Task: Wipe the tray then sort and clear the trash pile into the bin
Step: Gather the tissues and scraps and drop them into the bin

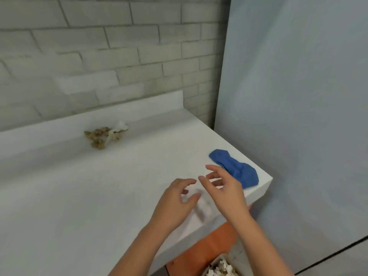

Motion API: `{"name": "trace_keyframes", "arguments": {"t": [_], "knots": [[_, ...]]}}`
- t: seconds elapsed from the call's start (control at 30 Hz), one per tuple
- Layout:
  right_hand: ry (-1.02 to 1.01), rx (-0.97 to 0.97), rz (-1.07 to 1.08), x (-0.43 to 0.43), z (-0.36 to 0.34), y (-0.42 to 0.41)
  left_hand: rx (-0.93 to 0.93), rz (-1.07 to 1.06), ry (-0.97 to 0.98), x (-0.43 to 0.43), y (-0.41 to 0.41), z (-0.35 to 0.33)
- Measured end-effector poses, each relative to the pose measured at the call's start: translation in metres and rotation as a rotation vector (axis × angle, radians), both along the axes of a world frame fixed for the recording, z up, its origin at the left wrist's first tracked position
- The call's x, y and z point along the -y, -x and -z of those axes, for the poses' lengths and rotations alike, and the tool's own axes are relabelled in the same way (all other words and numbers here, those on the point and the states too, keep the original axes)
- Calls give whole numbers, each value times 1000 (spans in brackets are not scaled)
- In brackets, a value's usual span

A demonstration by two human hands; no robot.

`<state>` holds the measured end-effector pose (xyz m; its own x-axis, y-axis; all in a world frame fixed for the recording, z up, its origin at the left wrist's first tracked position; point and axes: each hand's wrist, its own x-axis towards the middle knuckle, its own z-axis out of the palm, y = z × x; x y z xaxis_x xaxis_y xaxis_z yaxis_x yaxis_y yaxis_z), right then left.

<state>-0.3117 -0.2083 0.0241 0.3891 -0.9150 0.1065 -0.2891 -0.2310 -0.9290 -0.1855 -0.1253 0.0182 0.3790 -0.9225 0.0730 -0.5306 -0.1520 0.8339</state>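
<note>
Lowest in view, item 1: round pale bin (214, 260), set below the near right edge of the counter, only partly in frame; white torn scraps (221, 268) are seen inside it.

Item 2: orange flat panel (209, 244), seen under the counter edge, just beside the bin.

Item 3: left hand (179, 200), held over the near right part of the counter, fingers spread and loosely curved; nothing is plainly held.

Item 4: right hand (223, 188), just beside the left, fingers spread and relaxed; nothing is plainly held. A blurred whitish patch is seen on the surface between the two hands; what it is cannot be told.

Item 5: crumpled blue cloth (237, 168), laid flat at the right corner of the counter, partly covered by the right hand's fingers.

Item 6: white smooth counter (79, 196) with a raised back ledge.

Item 7: trash pile of brown and white scraps (101, 136), placed at the rear of the counter near the ledge, well apart from both hands and the bin.

Item 8: pale grey brick wall (119, 46) behind; plain blue-grey wall (298, 96) at right.
</note>
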Motion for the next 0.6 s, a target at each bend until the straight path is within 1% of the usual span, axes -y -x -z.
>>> {"name": "trace_keyframes", "arguments": {"t": [0.13,0.27,0.4,0.5,0.6], "knots": [[31,-7,-85,7,-30,-69,27,-147,22,-7,-81,-23],[72,-49,-151,13,-43,-139,-49,-263,-8,-19,-158,-33],[92,-100,-202,17,-37,-203,-146,-321,-63,-32,-225,-28],[129,-177,-246,24,-26,-246,-153,-348,-112,-39,-266,-19],[242,-291,-327,37,-18,-288,-145,-382,-147,-41,-299,-8]]}}
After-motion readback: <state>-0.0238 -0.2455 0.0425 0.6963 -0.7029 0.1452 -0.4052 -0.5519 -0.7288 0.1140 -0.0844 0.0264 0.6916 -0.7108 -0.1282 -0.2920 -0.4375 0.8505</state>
